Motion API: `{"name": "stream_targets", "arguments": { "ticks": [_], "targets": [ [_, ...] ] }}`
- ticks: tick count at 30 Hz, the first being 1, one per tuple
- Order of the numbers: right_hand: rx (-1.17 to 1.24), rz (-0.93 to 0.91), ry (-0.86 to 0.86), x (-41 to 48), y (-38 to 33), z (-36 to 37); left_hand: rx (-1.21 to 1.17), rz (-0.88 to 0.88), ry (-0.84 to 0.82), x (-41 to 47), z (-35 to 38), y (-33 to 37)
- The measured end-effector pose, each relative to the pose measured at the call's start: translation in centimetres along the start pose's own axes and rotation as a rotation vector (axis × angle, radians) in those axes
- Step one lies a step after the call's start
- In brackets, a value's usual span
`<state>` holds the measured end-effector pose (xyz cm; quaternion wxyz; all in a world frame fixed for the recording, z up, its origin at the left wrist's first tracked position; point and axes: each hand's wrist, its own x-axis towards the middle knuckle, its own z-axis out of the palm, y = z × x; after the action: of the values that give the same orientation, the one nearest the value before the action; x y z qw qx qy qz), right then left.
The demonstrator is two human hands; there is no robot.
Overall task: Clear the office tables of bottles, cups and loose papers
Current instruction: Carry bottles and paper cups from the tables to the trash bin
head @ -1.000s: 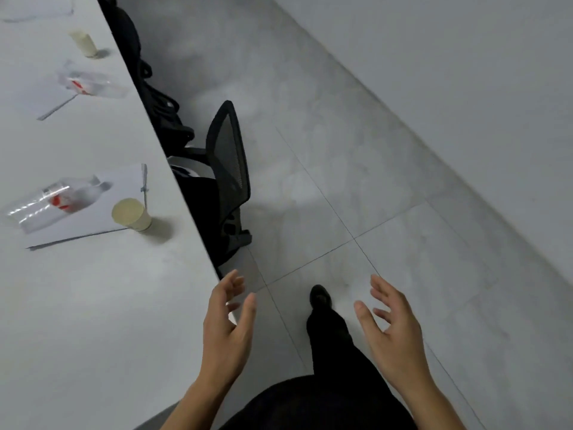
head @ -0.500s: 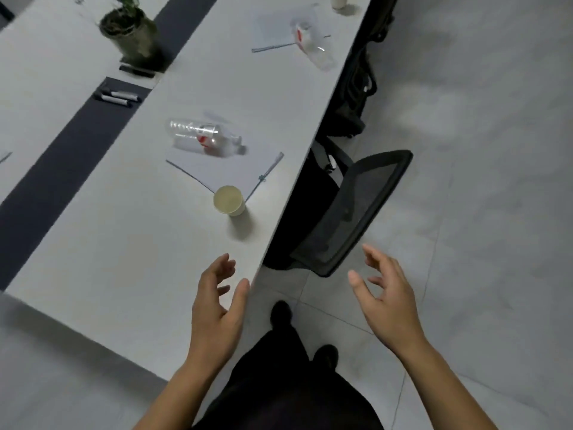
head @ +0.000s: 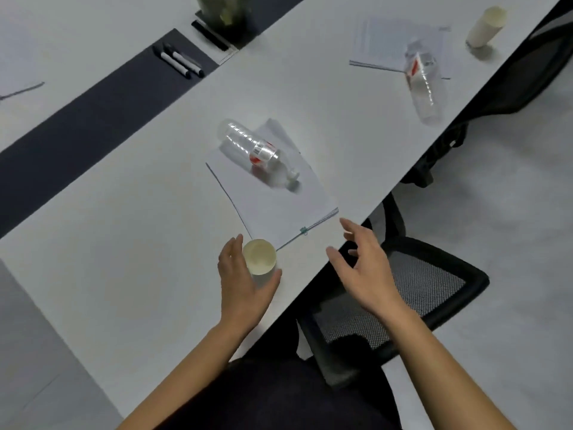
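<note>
A cream paper cup (head: 259,257) stands on the white table (head: 124,218) near its edge. My left hand (head: 245,283) reaches around it, fingers along its left side and thumb at its near right; real contact is not clear. Just beyond lies a clipped stack of papers (head: 279,203) with an empty clear bottle (head: 257,148) on its side on top. My right hand (head: 362,265) hovers open over the table edge, holding nothing. Farther right are a second bottle (head: 423,79) on more papers (head: 381,41) and another cup (head: 486,26).
A black mesh office chair (head: 434,283) stands pushed under the table edge below my right hand; a second chair (head: 527,72) is at the far right. A dark strip (head: 77,119) down the table holds markers (head: 179,60) and a potted plant (head: 223,10).
I have turned toward the table and come closer. My left hand moved forward to the cup; my right hand rose over the table edge beside the papers.
</note>
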<state>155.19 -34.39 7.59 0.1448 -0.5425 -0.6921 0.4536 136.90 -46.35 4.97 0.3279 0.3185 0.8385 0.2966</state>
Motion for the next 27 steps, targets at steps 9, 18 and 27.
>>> {"name": "stream_targets", "arguments": {
  "ticks": [9, 18, 27],
  "targets": [
    [-0.175, -0.065, -0.247, 18.6, 1.0, 5.2, -0.051, -0.233, 0.126, 3.7, 4.8, -1.0],
    [-0.194, -0.111, -0.215, 20.2, 0.5, 5.9, -0.099, -0.308, 0.287, 1.3, 3.9, 1.5],
    [0.110, -0.166, -0.119, 6.7, -2.2, -5.0, -0.327, -0.208, 0.602, -5.9, -0.4, 8.1]
  ]
}}
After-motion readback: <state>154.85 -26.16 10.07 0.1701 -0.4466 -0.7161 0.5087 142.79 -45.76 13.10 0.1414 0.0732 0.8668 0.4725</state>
